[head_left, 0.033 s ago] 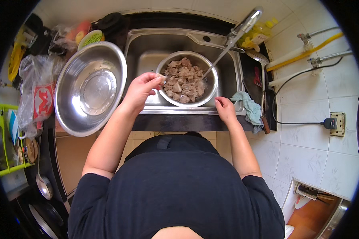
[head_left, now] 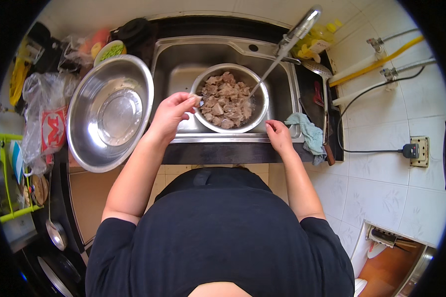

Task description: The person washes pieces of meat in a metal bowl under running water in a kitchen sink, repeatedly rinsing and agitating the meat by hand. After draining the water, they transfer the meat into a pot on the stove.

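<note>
Pinched between the thumb and fingers of my left hand (head_left: 174, 114) is a small piece of meat (head_left: 198, 101), just over the left rim of a steel bowl (head_left: 264, 101). That bowl stands in the sink, heaped with chunks of brownish-grey meat (head_left: 226, 100). A thin stream of water (head_left: 266, 76) runs from the faucet (head_left: 298, 32) into its right side. My right hand (head_left: 280, 136) lies at the sink's front edge, right of the bowl, fingers loosely bent with nothing seen in them. Beside it is a pale green cloth (head_left: 309, 134).
A large steel basin (head_left: 91, 141) tilts on the counter left of the sink (head_left: 176, 79). Behind it is a bowl of chopped greens (head_left: 115, 48). A plastic bag (head_left: 37, 99) lies farther left. Right of the sink are a skimmer (head_left: 318, 68) and a yellow bottle (head_left: 316, 42).
The whole view has shifted slightly. Both hands keep their places by the bowl, and the left still pinches the piece of meat.
</note>
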`<state>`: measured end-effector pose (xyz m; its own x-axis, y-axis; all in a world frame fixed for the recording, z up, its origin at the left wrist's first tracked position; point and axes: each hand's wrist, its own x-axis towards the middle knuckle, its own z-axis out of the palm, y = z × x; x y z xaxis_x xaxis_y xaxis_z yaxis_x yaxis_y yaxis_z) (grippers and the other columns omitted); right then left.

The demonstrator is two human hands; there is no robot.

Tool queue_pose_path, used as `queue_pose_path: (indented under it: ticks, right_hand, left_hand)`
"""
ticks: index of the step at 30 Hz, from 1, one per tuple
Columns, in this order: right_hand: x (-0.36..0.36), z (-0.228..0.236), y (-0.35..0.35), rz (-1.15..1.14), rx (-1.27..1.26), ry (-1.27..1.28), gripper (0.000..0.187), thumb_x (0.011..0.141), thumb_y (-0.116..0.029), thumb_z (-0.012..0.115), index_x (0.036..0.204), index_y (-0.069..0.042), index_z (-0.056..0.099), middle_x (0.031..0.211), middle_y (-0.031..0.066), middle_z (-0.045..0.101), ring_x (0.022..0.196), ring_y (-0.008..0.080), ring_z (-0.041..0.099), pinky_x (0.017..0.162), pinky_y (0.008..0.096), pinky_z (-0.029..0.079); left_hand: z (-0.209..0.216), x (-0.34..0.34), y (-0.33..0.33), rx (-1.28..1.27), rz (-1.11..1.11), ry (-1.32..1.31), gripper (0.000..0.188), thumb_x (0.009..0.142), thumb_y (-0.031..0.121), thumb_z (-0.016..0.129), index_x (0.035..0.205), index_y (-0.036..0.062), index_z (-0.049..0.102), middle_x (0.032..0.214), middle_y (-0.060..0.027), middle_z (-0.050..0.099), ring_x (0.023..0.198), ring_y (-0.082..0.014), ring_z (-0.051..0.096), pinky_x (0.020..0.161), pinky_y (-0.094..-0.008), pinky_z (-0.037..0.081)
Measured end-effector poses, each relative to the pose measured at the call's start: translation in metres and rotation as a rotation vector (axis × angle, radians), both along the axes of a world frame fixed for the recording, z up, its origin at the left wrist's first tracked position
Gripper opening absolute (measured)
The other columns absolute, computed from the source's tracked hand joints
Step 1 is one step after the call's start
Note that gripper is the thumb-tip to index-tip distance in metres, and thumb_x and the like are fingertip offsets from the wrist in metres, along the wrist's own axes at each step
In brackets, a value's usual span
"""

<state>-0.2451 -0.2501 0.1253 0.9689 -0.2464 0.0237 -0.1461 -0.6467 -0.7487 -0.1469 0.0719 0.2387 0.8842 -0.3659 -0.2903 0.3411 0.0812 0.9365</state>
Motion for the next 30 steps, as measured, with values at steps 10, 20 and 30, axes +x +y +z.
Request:
queue_pose_path:
  ticks: [10,20,30]
  right_hand:
    - [0.010,-0.005,-0.034,0.065,-0.077,-0.096,0.020,0.081,-0.019,0.056,0.089,-0.002,0.062,0.088,0.0149,0.060,0.083,0.0323,0.057,0.072,0.0366,0.046]
    - [0.007,-0.015,-0.030,0.133,-0.355,-0.141,0.015,0.076,-0.021,0.058,0.075,-0.007,0.063,0.080,0.0089,0.061,0.078,0.0274,0.058,0.067,0.0391,0.047]
    - [0.005,-0.017,-0.030,0.141,-0.400,-0.082,0.022,0.078,-0.025,0.054,0.075,-0.005,0.062,0.079,0.0112,0.060,0.079,0.0288,0.057,0.069,0.0401,0.046]
  left_hand:
    - [-0.032,-0.014,-0.003,0.087,0.206,0.098,0.015,0.084,0.019,0.059,0.092,0.0063,0.058,0.081,0.0003,0.060,0.072,-0.0069,0.050,0.062,-0.0198,0.038]
    - [0.028,0.020,0.104,0.497,0.906,-0.559,0.025,0.083,0.016,0.061,0.103,0.0034,0.053,0.087,-0.0011,0.057,0.075,-0.0077,0.052,0.064,-0.0203,0.041]
    - [0.016,-0.015,0.046,0.527,0.859,-0.736,0.031,0.085,0.009,0.056,0.114,0.0003,0.048,0.109,-0.0067,0.052,0.094,-0.0125,0.050,0.083,-0.0245,0.040]
